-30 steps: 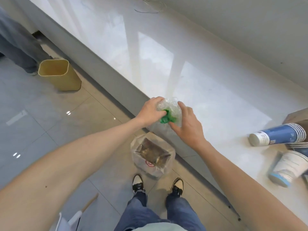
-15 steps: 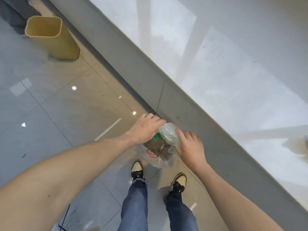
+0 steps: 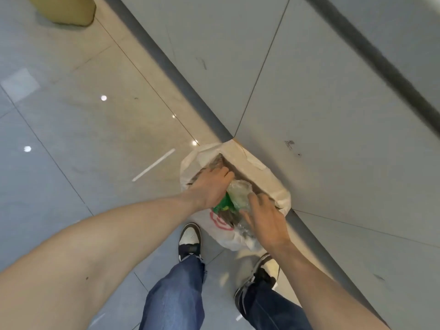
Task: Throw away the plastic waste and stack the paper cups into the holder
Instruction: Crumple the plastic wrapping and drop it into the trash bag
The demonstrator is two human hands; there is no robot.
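A crumpled wad of clear plastic waste (image 3: 240,192) with a green part (image 3: 222,204) sits in the mouth of a white bin bag (image 3: 266,179) on the floor against the counter base. My left hand (image 3: 210,186) grips the wad from the left. From the right, my right hand (image 3: 264,216) holds it with fingers curled around it. Brown rubbish lies inside the bag under the wad. The paper cups and the holder are out of view.
A beige bin (image 3: 64,9) stands at the top left on the grey tiled floor. The counter's grey front panel (image 3: 309,91) rises just behind the bag. My two shoes (image 3: 189,239) stand right in front of the bag.
Both hands have carried the plastic wad down from the counter top into the bag's mouth. The view has tilted down, and the counter top with the cups has left the frame.
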